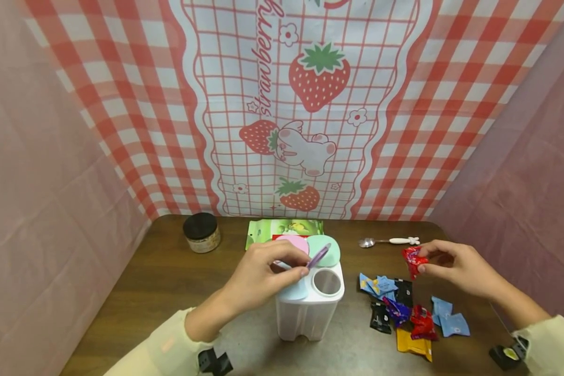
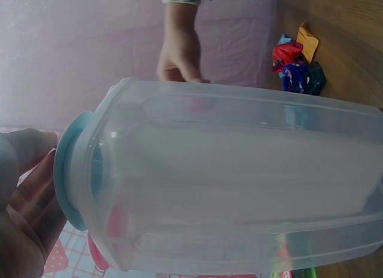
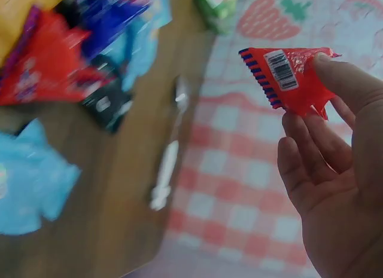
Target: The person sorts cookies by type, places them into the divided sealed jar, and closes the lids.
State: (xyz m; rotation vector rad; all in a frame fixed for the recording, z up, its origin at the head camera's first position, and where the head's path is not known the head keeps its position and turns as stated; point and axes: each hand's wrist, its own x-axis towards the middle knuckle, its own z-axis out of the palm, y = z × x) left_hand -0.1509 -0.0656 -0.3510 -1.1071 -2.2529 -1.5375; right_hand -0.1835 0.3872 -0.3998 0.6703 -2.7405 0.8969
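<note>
Two hands (image 1: 451,265), one purple lid (image 1: 319,256), one red packet (image 1: 411,260), one container (image 1: 307,318).

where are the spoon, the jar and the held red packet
White-handled spoon (image 1: 397,241): head view, on its handle
Black-lidded jar (image 1: 201,230): head view, on its lid
Red packet (image 3: 286,73): right wrist view, on its barcode

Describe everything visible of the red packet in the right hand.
The red packet is a glossy, crinkled, plastic-looking wrapper, roughly triangular, with a white barcode panel and one edge striped dark blue. No tear shows. The right hand pinches it by one end, above the table, near the spoon in the head view.
</note>
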